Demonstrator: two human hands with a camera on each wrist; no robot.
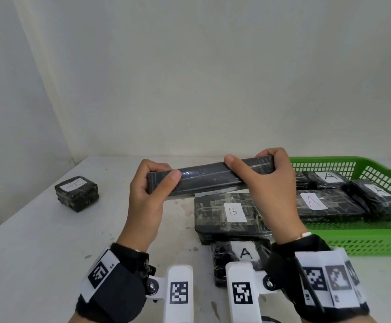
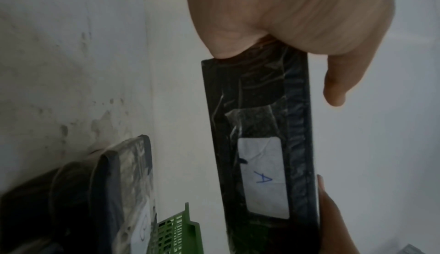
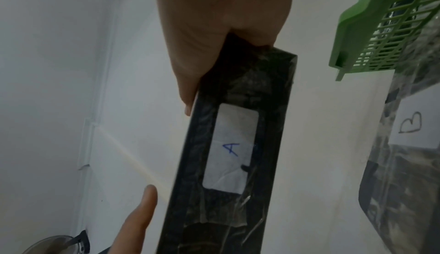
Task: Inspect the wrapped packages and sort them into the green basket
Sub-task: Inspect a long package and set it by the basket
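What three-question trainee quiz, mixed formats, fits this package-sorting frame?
1. True or false: both hands grip the long package clear of the table.
2. Which letter is on its label? a) A b) B c) C
3. Fill in: the B package lies on the table, ____ the green basket.

Key: 1 true, the left hand and right hand take opposite ends; 2 a; 3 outside.

both your hands are raised side by side, palms toward each other. your left hand [image 1: 146,190] has its thumb on the near side and fingers curled behind; your right hand [image 1: 267,183] grips likewise. both wrists wear black straps.
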